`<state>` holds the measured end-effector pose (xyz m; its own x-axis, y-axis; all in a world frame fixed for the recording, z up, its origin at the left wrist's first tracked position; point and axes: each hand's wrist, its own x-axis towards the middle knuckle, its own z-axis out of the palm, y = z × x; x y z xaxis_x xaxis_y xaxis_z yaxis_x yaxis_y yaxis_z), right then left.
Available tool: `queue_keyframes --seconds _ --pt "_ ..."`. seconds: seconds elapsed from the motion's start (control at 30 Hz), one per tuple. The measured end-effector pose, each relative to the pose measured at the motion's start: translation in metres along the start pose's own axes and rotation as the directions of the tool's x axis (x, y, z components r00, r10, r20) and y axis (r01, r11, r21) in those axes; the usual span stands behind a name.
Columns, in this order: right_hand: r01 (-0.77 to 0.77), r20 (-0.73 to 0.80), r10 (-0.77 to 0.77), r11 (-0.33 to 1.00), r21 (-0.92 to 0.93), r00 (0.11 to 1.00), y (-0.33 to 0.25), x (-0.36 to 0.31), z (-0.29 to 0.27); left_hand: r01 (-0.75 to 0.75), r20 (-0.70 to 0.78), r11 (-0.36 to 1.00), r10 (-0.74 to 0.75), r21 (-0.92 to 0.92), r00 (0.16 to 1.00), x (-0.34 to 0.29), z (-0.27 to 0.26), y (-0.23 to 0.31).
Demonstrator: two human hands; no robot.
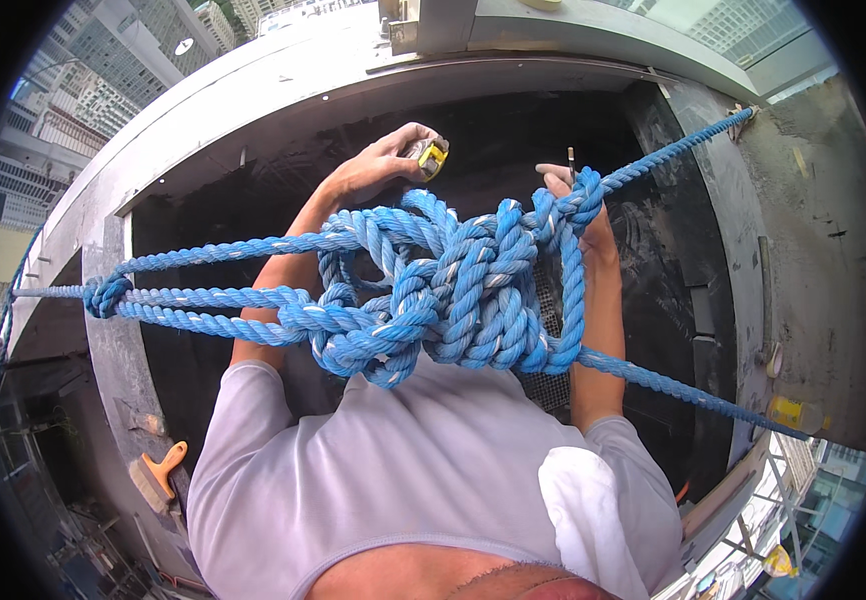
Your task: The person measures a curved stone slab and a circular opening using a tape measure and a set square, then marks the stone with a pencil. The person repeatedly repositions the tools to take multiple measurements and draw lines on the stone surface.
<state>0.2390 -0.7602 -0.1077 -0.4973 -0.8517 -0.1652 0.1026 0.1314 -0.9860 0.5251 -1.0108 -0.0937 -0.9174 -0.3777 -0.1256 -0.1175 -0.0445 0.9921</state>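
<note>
My left hand (381,165) is closed around a tape measure (434,158) with a yellow case, over a dark surface. To the right, my right hand (559,182) shows partly above the rope. A slim stick that looks like a pencil (571,157) stands up from its fingers, and the rest of that hand is hidden. Between my arms and the camera hangs a thick bundle of knotted blue rope (483,280), covering parts of both forearms. No tape can be seen drawn out of the case.
Blue rope strands run from the bundle to both sides. A wide paintbrush (161,476) with an orange handle lies at the lower left. White cloth (585,515) hangs on my right shoulder. A pale ledge (253,115) curves along the far side, with tall buildings (123,50) far beyond.
</note>
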Motion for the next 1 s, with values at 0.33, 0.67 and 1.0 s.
queue_keyframes --seconds 0.33,0.67,1.0 --pt "-0.022 0.333 0.003 0.998 0.055 0.943 0.001 0.061 0.131 -0.084 -0.160 0.955 0.134 0.285 0.978 -0.008 -0.001 -0.028" --pt "-0.076 0.077 0.038 0.806 0.587 0.996 0.005 0.080 0.043 0.188 -0.434 0.752 0.143 0.632 0.889 -0.111 -0.066 -0.067" --pt "0.314 -0.547 0.117 0.711 0.629 0.829 0.069 0.148 -0.133 0.527 -0.733 0.788 -0.147 0.319 0.664 -0.299 -0.152 -0.129"
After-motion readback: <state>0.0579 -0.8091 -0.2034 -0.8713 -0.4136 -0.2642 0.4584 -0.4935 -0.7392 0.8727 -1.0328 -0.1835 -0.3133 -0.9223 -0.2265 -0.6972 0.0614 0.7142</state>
